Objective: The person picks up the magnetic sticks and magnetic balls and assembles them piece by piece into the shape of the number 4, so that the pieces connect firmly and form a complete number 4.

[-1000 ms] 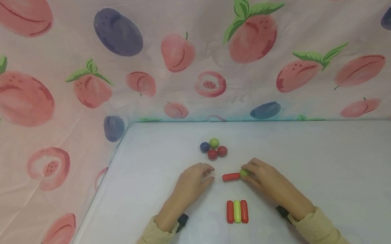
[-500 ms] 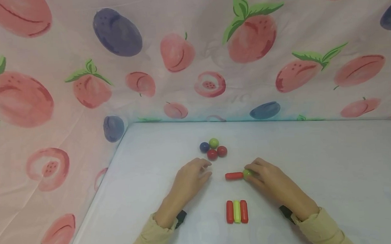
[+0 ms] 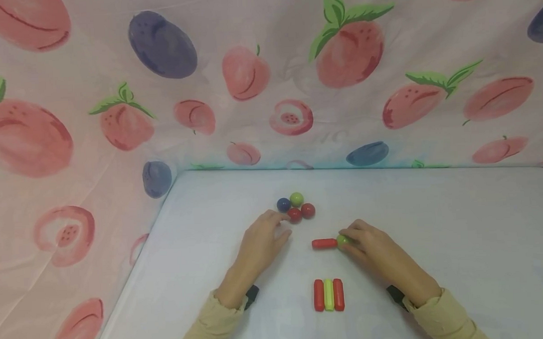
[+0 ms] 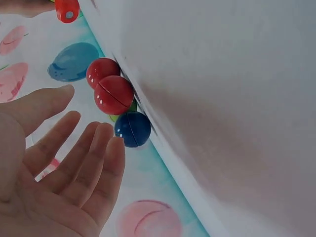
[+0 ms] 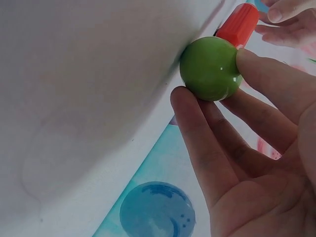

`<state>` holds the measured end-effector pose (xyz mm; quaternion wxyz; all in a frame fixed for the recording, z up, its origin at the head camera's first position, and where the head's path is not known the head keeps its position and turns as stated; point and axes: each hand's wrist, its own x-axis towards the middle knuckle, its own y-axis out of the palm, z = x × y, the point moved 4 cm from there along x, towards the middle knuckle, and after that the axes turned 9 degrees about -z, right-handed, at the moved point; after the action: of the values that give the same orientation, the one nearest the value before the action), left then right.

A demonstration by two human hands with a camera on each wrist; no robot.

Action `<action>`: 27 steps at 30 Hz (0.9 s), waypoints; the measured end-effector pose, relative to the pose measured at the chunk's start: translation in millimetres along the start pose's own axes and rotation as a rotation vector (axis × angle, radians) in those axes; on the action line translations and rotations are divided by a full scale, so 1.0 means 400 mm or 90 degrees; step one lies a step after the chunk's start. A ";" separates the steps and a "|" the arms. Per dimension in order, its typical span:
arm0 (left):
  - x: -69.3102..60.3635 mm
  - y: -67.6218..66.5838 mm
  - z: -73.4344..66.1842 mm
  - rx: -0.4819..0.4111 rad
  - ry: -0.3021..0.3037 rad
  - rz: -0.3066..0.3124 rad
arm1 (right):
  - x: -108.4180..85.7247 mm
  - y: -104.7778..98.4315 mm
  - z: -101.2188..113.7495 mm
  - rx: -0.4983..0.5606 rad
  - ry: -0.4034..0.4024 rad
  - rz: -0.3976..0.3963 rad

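My right hand [image 3: 374,248] pinches a green ball [image 5: 210,69] between thumb and fingers on the table. A red stick [image 3: 324,243] lies with one end against that ball. My left hand [image 3: 259,242], fingers parted and holding nothing, is beside the ball cluster; its fingertips are close to a red ball [image 3: 294,215], and whether they touch it I cannot tell. In the left wrist view the fingers [image 4: 118,148] are near the blue ball [image 4: 132,129]. With these stand another red ball [image 3: 308,210] and a green ball [image 3: 296,199].
Nearer the front, two red sticks [image 3: 319,295] [image 3: 338,294] and a yellow-green stick [image 3: 329,294] between them lie side by side. The white table [image 3: 457,223] ends at a fruit-patterned curtain [image 3: 291,79] at the back and left.
My left hand has moved away from the red stick, up to the ball cluster. My right hand, with the green ball, and the red stick have shifted slightly to the right.
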<state>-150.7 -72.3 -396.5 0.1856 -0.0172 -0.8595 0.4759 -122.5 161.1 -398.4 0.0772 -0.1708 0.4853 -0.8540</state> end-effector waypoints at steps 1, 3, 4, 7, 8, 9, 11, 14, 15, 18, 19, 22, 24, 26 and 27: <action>0.003 0.001 0.000 0.003 0.001 -0.001 | 0.000 0.001 -0.001 0.000 0.000 0.000; 0.008 0.003 0.000 0.006 0.002 -0.003 | 0.000 0.001 -0.001 -0.001 0.000 -0.001; 0.010 0.005 0.000 0.008 0.001 -0.004 | 0.000 0.001 -0.001 -0.001 0.000 -0.001; 0.018 0.008 -0.001 0.011 -0.001 -0.009 | 0.000 0.002 -0.001 -0.002 0.001 -0.003; 0.021 0.009 -0.002 0.011 -0.001 -0.011 | 0.000 0.002 -0.001 -0.002 0.001 -0.003; 0.024 0.011 -0.002 0.011 0.000 -0.012 | 0.000 0.002 -0.001 -0.003 0.002 -0.002; 0.030 0.013 -0.003 0.007 0.006 -0.015 | 0.000 0.002 -0.001 -0.002 0.004 0.000; 0.038 0.016 -0.006 0.003 0.019 -0.019 | 0.001 0.003 -0.002 0.000 0.007 0.004; 0.041 0.017 -0.007 0.002 0.022 -0.020 | 0.001 0.003 -0.002 0.001 0.008 0.005; 0.047 0.019 -0.011 0.000 0.028 -0.021 | 0.002 0.003 -0.002 0.002 0.011 0.009; 0.049 0.020 -0.012 0.000 0.027 -0.021 | 0.002 0.003 -0.002 0.001 0.012 0.010; 0.055 0.022 -0.013 0.001 0.018 -0.017 | 0.002 0.003 -0.001 0.003 0.016 0.012; 0.058 0.025 -0.014 0.003 0.012 -0.014 | 0.002 0.003 -0.001 0.004 0.014 0.010; 0.061 0.027 -0.014 0.004 0.008 -0.012 | 0.002 0.004 0.000 0.006 0.013 0.009; 0.062 0.028 -0.014 0.003 0.008 -0.012 | 0.002 0.003 0.000 0.006 0.012 0.008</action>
<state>-173.4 -56.5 -395.4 0.1951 -0.0118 -0.8572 0.4764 -123.3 160.1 -399.3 0.0790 -0.1594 0.4831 -0.8573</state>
